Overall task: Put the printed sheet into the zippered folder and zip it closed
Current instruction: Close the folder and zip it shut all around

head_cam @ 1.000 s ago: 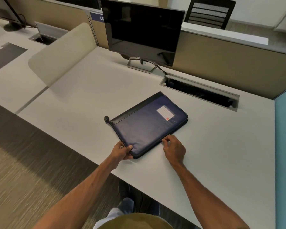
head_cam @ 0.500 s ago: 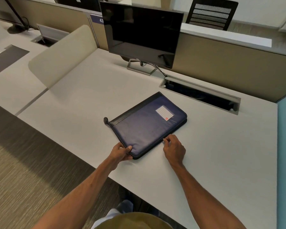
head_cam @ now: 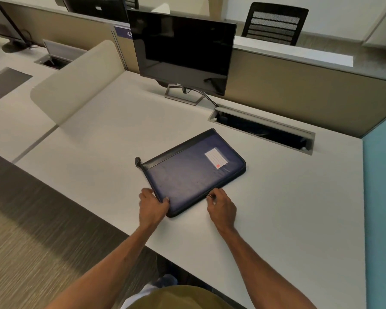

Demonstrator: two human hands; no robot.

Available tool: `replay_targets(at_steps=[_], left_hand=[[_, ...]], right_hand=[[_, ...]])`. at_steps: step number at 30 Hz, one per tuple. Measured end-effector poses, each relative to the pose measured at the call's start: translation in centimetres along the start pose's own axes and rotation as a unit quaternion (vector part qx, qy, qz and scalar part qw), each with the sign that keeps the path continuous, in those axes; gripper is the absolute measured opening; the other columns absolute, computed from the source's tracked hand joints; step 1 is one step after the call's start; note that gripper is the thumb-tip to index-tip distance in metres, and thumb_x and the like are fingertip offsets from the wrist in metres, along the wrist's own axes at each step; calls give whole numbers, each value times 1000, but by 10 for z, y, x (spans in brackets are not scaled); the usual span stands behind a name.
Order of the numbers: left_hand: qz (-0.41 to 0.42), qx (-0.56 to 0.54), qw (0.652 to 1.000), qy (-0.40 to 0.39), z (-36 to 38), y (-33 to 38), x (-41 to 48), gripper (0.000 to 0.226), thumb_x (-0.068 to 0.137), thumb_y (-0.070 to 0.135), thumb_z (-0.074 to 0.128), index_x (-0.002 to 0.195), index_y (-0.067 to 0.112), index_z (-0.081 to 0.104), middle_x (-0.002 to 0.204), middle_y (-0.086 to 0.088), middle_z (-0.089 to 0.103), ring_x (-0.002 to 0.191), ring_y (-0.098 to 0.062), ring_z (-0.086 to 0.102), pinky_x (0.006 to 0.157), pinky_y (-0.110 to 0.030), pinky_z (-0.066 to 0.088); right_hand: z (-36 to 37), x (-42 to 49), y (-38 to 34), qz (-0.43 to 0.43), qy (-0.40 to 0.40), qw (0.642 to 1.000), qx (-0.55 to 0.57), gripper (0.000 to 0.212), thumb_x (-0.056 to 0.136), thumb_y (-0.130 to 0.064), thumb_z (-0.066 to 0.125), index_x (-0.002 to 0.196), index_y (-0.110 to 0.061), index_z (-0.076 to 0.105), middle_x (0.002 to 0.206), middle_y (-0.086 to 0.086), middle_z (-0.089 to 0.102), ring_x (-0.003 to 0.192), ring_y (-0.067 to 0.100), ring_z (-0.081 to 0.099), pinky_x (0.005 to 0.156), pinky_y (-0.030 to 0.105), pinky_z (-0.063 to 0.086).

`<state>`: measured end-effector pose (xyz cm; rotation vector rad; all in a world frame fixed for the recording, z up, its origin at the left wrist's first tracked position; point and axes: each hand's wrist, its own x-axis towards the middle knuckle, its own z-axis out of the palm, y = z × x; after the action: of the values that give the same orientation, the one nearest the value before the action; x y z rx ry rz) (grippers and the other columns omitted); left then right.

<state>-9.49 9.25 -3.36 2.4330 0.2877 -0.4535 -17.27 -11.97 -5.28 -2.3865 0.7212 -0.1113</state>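
Zippered folder (head_cam: 194, 175) lay flat and shut on the pale desk (head_cam: 276, 208), caught between a person's two hands at its near end. No printed sheet showed anywhere on the desk, so it was judged to be inside already, though the closed cover hid any proof.

The left hand (head_cam: 153, 205) gripped the near corner, thumb curled over the navy cover and fingers tucked under the edge, holding the case steady. To its right, along the same near long edge, the right hand (head_cam: 222, 208) had its fingertips closed in a tight pinch on something small and dark at the zip line, taken to be the zipper pull (head_cam: 210, 196). With the pull about midway along that edge, the zip seemed only partly run. Which stretch was already fastened was too fine to tell, so the rest of the track was judged still to be closed.

The folder's long axis ran diagonally, from the corner under the left hand away and rightward past the right hand's pinch. Its black spine band lay on the side far from both hands, and a short zip tail (head_cam: 138, 161) stuck out just beyond the left hand. A white label (head_cam: 216, 158) sat near the corner farthest from the grips. Well beyond the hands stood a dark monitor (head_cam: 183, 50), with an open cable slot (head_cam: 261, 130) to its right.
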Motion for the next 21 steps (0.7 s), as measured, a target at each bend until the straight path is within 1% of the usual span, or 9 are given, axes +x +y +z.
replay_targets(at_steps=[1,2,4,6,8,11,13,17,21], left_hand=[[58,56,996,40,2,3,-3,72,92,40,74,147,8,41,146,-16,51,132,-39,56,110,-54,51],[126,105,985,57,6,7,-6,81,91,43,73,155,11,36,155,-14,44,142,-36,48,117,-54,46],[249,197,948,29,17,18,-9,90,92,50,70,165,19,26,168,-8,31,156,-32,35,129,-53,34],[317,284,905,-20,31,28,-10,91,96,58,65,168,27,19,175,-5,20,163,-31,23,135,-51,23],[339,345,874,-52,42,37,-9,89,101,58,61,170,29,13,179,-6,11,166,-34,15,136,-52,20],[336,404,846,-92,52,44,-4,84,108,48,55,172,27,4,180,-11,1,166,-40,13,132,-56,29],[339,430,828,-117,55,45,0,84,112,39,53,173,21,-2,181,-15,-3,166,-47,11,131,-59,32],[367,461,793,-150,54,45,8,77,116,34,43,173,12,-6,179,-24,-5,163,-55,11,129,-61,35],[371,478,780,-159,55,48,13,76,118,35,39,172,10,-7,178,-27,-4,162,-57,14,127,-60,38]], right_hand=[[1,-1,-1,2,-2,1000,4,15,103,-28,64,101,-12,67,105,-1,71,90,22,68,78,37,57],[3,-3,-3,6,-4,1000,7,17,102,-29,66,101,-12,67,105,-1,71,91,22,69,79,38,57],[5,-6,-6,12,-2,1000,9,19,102,-31,67,104,-13,68,108,0,72,93,22,70,83,38,58],[8,-8,-9,18,1,1000,19,19,103,-31,65,110,-14,69,114,0,74,98,20,72,88,33,60],[9,-12,-12,15,1,1000,23,18,104,-30,64,113,-15,70,118,-2,75,101,18,72,90,27,59],[13,-19,-15,-17,-10,1000,21,18,104,-31,64,114,-19,73,118,-6,75,101,14,73,85,22,56],[17,-23,-16,-14,-8,1000,25,18,104,-33,64,114,-21,73,117,-8,76,99,12,73,84,20,55],[23,-21,-16,37,25,998,54,18,103,-32,66,113,-19,73,116,-5,77,98,14,74,86,23,57],[31,-23,-18,49,52,995,63,17,102,-31,68,111,-17,74,113,-3,78,95,18,74,82,27,58]])
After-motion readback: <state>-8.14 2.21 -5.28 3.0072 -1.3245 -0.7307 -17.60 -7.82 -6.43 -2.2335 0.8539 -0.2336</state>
